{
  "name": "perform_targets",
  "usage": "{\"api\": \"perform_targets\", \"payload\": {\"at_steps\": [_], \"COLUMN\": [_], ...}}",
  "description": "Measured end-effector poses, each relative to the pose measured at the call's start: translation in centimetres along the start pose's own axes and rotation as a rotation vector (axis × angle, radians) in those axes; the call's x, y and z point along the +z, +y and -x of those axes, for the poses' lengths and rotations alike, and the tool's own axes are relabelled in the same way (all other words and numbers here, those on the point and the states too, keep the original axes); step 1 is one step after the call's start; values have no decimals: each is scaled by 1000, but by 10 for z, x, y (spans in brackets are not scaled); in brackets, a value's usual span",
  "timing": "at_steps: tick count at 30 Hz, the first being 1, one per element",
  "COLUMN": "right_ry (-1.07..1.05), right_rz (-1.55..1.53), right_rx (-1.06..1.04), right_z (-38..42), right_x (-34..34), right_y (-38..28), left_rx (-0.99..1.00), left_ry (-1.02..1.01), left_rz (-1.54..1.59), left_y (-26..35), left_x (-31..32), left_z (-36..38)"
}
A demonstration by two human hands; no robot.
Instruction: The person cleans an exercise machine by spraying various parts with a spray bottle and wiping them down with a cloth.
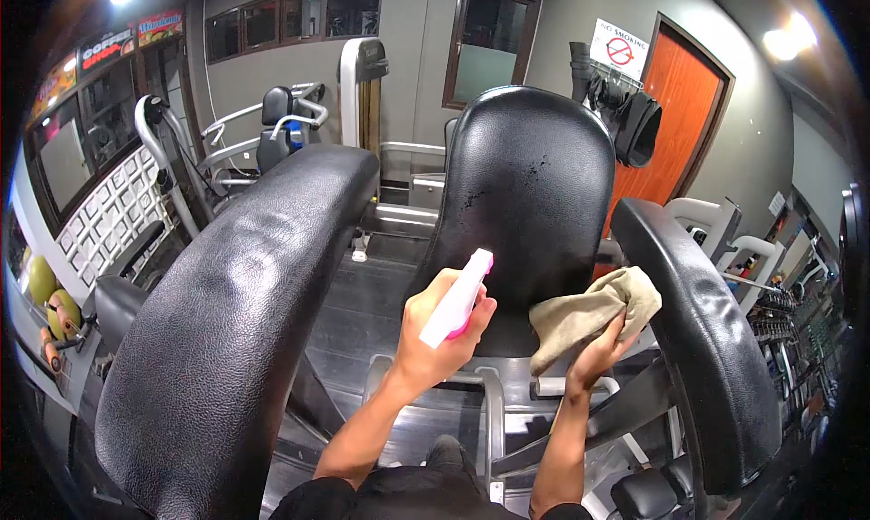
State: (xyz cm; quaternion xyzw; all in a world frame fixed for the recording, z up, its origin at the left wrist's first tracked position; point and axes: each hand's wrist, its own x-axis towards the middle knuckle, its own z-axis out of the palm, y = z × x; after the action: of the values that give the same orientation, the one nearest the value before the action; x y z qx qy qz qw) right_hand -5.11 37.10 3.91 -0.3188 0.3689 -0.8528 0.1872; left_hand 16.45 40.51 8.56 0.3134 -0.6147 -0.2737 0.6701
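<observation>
My left hand (437, 332) is wrapped round a spray bottle, whose white and pink trigger head (460, 295) points forward at the black padded backrest (535, 185). Wet-looking specks dot the upper and left parts of that pad. The bottle's body is hidden by my fingers and wrist. In my right hand (598, 350) a beige cloth (598, 312) is gripped, bunched up and hanging to the left, close to the lower right of the backrest. Neither the hand nor the bottle clearly touches the pad.
Long black padded armrests flank me, one on the left (245, 312) and one on the right (702, 339). Grey metal frame bars (494, 411) run below my hands. Other gym machines (276, 126) stand behind at the left. An orange door (666, 112) is at the back right.
</observation>
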Motion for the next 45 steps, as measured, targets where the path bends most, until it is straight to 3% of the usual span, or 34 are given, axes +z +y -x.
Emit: {"api": "perform_targets", "payload": {"at_steps": [2, 3, 5, 7, 10, 12, 14, 16, 21, 24, 26, 29, 30, 32, 35, 36, 37, 38, 40, 43, 45], "right_ry": [-58, -133, -266, -381, -677, -834, -822, -805, -526, -306, -277, -555, -679, -957, -695, -613, -491, -357, -311, -661, -747], "right_rz": [7, 90, 296, 510, 674, 713, 905, 853, 974, 961, 964, 894, 721, 760, 693, 903, 906, 738, 854, 847, 852], "right_rx": [-29, -144, -331, -572, -624, -912, -975, -958, -1049, -989, -1011, -1194, -1215, -1279, -1271, -1175, -1118, -1135, -1091, -1294, -1389], "right_z": [4, 6, 14, 19, 46, 57, 63, 57, 5, -48, -57, -29, -19, -7, -28, -39, -51, -67, -87, -75, -56], "right_x": [-1, 1, 9, 21, 60, 88, 108, 118, 147, 171, 181, 176, 177, 176, 184, 189, 193, 201, 214, 235, 247], "right_y": [11, 15, 17, 25, 21, 27, 27, 29, 5, -13, -20, -7, 1, -1, -11, -22, -33, -30, -36, -40, -47], "left_rx": [201, 202, 14, 13, 30, -47, -55, 2, -74, -53, -89, -96, -94, -90, -65, -66, -62, -57, -60, -80, -99], "left_ry": [14, 15, 51, 74, 90, 62, 31, 115, 146, 93, 19, 4, 2, -7, 59, 58, 57, 59, 72, 86, 79], "left_rz": [-165, -164, 54, 73, 75, 80, 40, 31, 50, 49, 28, 46, 47, 40, 69, 66, 57, 47, 48, 48, 43], "left_y": [-5, -7, -8, -7, -5, 0, -1, -5, -8, -5, -5, -7, -8, -8, -8, -9, -10, -11, -10, -6, -3], "left_x": [0, 0, 2, 1, -8, -14, -19, -19, -23, -25, -28, -25, -24, -23, -20, -22, -25, -27, -31, -34, -35], "left_z": [-1, 0, 4, 12, 26, 34, 40, 43, 50, 54, 56, 57, 56, 56, 58, 59, 61, 61, 61, 60, 60]}}
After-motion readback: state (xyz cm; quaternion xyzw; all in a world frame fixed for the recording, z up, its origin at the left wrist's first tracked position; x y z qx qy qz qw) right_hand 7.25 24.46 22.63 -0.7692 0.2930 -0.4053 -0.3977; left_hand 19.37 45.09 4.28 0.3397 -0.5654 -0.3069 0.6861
